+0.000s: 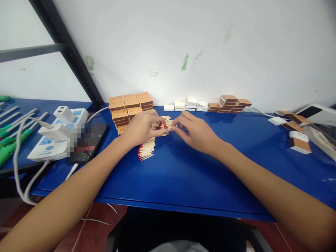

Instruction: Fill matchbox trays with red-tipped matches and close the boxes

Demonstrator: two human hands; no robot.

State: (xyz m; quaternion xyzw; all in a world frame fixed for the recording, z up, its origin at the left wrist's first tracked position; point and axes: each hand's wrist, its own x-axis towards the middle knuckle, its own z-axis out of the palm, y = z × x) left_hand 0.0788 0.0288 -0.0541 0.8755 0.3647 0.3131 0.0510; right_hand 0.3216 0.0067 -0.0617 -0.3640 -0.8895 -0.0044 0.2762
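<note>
Red-tipped matches [147,147] lie in a pile on the blue table [183,182], running up beneath my left hand [143,126]. Thumb and fingers of that hand are closed round a small white tray [163,126] with matches in and around it. From the right, my right hand [193,130] pinches the pale ends of some matches [169,124] at the tray's side. Part of the tray is hidden by my fingers. Stacked brown matchboxes [131,101] stand just behind and left of my left hand.
White trays [180,105] and more brown matchboxes [229,101] line the wall. Loose box parts [299,138] lie at the right. At the left are a black phone [90,145], power strips [47,147], cables and green-handled tools [10,147].
</note>
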